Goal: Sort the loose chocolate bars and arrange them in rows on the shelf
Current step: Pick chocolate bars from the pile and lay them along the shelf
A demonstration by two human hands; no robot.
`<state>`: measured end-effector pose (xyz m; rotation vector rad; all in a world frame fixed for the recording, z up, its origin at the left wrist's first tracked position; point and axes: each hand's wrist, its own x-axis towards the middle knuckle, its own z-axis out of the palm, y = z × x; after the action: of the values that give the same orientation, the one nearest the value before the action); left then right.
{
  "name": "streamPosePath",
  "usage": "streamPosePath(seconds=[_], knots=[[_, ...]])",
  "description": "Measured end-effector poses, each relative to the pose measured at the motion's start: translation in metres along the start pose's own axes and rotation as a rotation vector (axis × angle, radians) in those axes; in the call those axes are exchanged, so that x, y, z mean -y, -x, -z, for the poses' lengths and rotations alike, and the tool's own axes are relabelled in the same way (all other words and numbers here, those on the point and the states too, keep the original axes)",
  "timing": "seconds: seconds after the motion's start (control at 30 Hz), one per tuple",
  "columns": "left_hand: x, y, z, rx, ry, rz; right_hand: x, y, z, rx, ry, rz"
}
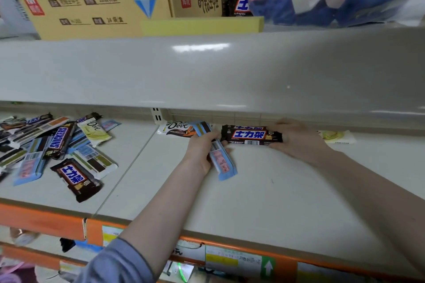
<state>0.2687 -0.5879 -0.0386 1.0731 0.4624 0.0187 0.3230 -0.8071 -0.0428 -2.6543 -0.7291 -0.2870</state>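
The right hand point(296, 139) grips a dark brown foil-wrapped Snickers bar point(251, 136), squaring it against the shelf's back to start a row, while the left hand point(202, 149) curls round a pale blue paper-wrapped bar point(220, 156), seemingly kept ready for another row

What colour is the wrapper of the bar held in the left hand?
Light blue wrapper with a pink patch and a barcode, in the left hand; head view.

"SNICKERS" bar point(60, 139), "Dove" bar point(177, 128)

A loose heap of wrapped chocolate bars point(55, 147) lies at the frame's left on the grey metal shelf point(264, 190). At centre, a dark Snickers bar point(251, 136) lies between the white Dove bar point(177, 128) to its left and a pale yellow-printed bar point(337, 136) to its right. A printed cardboard box point(96, 0) sits on the shelf above, upper left.
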Motion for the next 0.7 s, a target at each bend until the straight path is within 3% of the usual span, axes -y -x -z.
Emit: streamPosePath(seconds=[0.7], knots=[[-0.0023, 0.0092, 0.0007, 0.106, 0.055, 0.074, 0.0041, 0.0082, -0.0058, -0.134, 0.064, -0.035]])
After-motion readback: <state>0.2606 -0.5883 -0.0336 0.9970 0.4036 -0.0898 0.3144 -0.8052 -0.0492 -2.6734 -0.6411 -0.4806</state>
